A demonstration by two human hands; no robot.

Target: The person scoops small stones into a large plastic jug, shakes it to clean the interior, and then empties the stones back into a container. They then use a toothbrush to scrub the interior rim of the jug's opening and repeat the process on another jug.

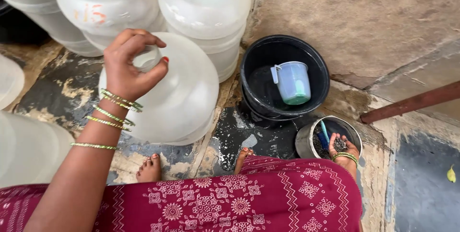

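Under the left hand: big translucent water jug point(177, 98) lying tilted on the wet stone floor point(62, 83), neck pointing up toward the hand.
Left hand: left hand point(129, 67) curled around the jug's neck/mouth point(145, 59), fingers closed on it, thumb side over the rim; green bangles on the wrist.
Right hand: right hand point(342, 148) low at the person's right side, cupped palm-up over a small metal pot point(306, 141), holding a pinch of dark gritty stuff point(340, 144); fingers half closed around it.
Inside the pot: more dark grit, plus a blue-handled item point(324, 134), looks like a brush, can't tell for sure.
Just beyond the right hand: black bucket point(254, 69) with water, a pale plastic mug point(293, 82) standing in it.
Beyond the left hand: more translucent jugs point(206, 11) stacked close, touching the held one; others at the far left edge.
Near the body: bare feet point(149, 167) just below the jug, maroon patterned skirt point(230, 203).
Step in hand (judgement): scooping scouring grit while steadying the jug by its mouth; looks like the loading stage of cleaning, jug not yet filled.
Next move calls for (judgement): bringing the right hand across to the narrow mouth without spilling, left hand clearing the opening but holding the jug steady.
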